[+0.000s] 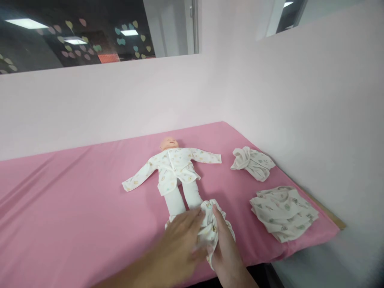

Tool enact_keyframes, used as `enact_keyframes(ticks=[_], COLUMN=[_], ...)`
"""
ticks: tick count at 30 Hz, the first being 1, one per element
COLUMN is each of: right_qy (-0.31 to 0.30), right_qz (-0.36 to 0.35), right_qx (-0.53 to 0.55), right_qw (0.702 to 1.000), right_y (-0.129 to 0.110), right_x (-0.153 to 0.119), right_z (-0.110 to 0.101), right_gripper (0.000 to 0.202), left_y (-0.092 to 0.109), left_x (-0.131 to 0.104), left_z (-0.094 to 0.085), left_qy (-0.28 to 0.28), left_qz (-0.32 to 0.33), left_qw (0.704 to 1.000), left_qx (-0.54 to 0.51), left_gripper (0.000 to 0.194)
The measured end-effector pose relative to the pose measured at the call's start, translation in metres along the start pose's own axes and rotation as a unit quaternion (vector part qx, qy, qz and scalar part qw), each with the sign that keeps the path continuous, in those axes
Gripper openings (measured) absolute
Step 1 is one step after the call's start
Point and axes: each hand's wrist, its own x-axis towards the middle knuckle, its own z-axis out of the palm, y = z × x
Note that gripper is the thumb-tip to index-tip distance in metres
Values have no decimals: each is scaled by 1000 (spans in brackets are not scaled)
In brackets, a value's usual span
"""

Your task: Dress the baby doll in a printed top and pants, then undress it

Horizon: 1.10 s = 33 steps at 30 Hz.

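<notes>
A baby doll [169, 143] lies on its back, head toward the wall, arms spread. It wears a white patterned baby jacket [171, 166], and its white legs [175, 202] point toward me. Bunched white patterned baby pants [208, 228] surround the lower end of the leg on the right; a bit of similar fabric shows at the other foot. My right hand [225, 250] grips the bunched pants, thumb on top. My left hand [181, 240] crosses in front of the feet beside the pants, its fingers smeared by motion, so its hold is unclear.
A pink sheet [75, 216] covers the table. Along its right side lie a crumpled white patterned garment [253, 163] and a folded patterned garment [285, 214]. White walls [120, 100] border the back and right, with a window [75, 36] above.
</notes>
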Motion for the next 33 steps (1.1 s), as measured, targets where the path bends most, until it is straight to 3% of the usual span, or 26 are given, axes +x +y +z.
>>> enact_keyframes(ticks=[2, 3, 6, 8, 10, 14, 17, 20, 27, 33], right_qy=[-9, -1, 42, 42, 38, 22, 6, 0, -15, -21], right_qz=[27, 45, 100, 111, 99, 86, 83, 66, 49, 22], right_qx=[-92, -81, 133, 231, 262, 277, 285, 295, 318, 340], right_qw=[995, 996, 985, 966, 959, 957, 955, 953, 947, 940], right_y=[-3, -3, -1, 4, 7, 7, 2, -2, -2, -4], right_x=[-3, -4, -5, -5, -5, -6, -5, -2, 7, 6], right_z=[6, 9, 12, 9, 6, 7, 14, 19, 20, 17], right_gripper=[37, 45, 43, 43, 42, 32, 25, 25, 33, 32], left_y=[16, 22, 25, 21, 16, 9, 6, 3, -6, -11], left_x=[-5, -4, 5, 13, 18, 22, 23, 25, 33, 33], left_z=[22, 33, 58, 64, 61, 36, 16, 6, 11, 14], left_qy=[40, 71, 160, 176, 158, 54, 23, 15, 12, -13], left_qz=[4, 3, -10, 0, 23, 14, -49, -100, -136, -104], left_qw=[998, 994, 974, 965, 967, 986, 999, 986, 969, 984], left_qx=[56, 83, 162, 192, 200, 155, 8, -131, -205, -143], left_gripper=[66, 65, 56, 47, 39, 26, 15, 13, 16, 27])
